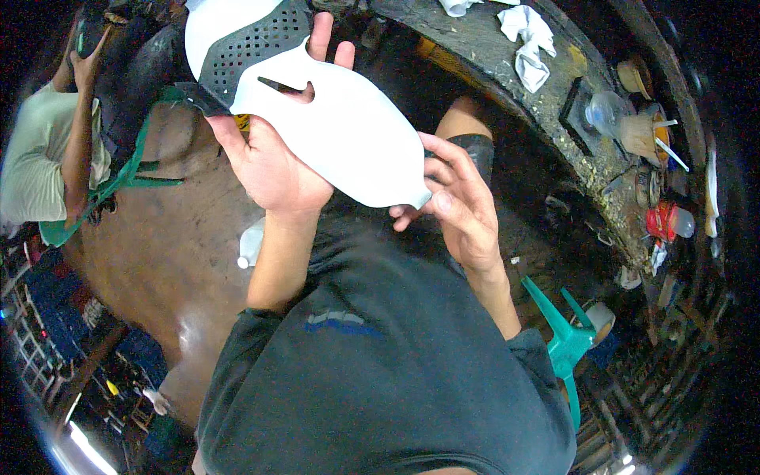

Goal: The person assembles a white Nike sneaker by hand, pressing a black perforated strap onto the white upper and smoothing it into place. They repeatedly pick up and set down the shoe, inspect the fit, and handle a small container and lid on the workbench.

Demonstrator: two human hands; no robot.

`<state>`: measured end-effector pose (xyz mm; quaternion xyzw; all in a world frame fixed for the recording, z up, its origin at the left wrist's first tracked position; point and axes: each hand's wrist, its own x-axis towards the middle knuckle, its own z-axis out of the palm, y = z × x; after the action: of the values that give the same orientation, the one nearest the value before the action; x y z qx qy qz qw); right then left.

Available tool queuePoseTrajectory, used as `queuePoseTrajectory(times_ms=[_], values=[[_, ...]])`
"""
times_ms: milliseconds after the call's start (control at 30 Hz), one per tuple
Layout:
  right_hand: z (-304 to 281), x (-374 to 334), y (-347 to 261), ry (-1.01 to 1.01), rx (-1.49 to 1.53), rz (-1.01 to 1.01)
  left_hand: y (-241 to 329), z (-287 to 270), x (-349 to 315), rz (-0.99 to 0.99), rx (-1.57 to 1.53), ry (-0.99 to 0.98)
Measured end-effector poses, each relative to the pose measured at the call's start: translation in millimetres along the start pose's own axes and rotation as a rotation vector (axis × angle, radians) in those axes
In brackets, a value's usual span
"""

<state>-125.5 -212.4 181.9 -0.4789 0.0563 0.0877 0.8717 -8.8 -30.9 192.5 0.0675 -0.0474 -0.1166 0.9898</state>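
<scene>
A smooth white piece with a dark grey panel full of small square holes stretches between my hands. It resembles a shoe upper, though its kind is not certain. My left hand supports it from beneath, with the thumb by the dark edge and two fingertips showing beyond the far side. A slot-like cutout lies in the white part above that palm. At the narrow near-right end, my right hand pinches the tip between thumb and fingers. The piece's far-left end reaches the top edge of the view.
A stained workbench curves along the right, holding crumpled white scraps, a tub with a brush and a red container. A green plastic chair stands at right. Another person sits at far left.
</scene>
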Motion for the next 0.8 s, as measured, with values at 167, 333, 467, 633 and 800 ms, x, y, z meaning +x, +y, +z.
queuePoseTrajectory(times_ms=[167,333,467,633,800], values=[[-4.4,-2.1,3.8,0.001,-0.002,0.097,-0.6,-2.6,4.4,0.081,0.151,-0.091],[-5.3,-4.9,4.4,-0.013,-0.063,0.044,1.7,-4.1,3.0,0.121,0.237,-0.102],[-5.5,-4.3,3.4,-0.043,-0.074,0.023,5.9,-1.5,-1.0,0.097,0.072,-0.017],[-6.8,-4.4,5.9,-0.064,-0.076,0.01,7.9,-4.8,-0.3,0.075,0.188,-0.087],[-10.3,-3.3,8.4,-0.07,-0.096,0.003,8.3,-5.0,-2.6,0.07,0.089,-0.041]])
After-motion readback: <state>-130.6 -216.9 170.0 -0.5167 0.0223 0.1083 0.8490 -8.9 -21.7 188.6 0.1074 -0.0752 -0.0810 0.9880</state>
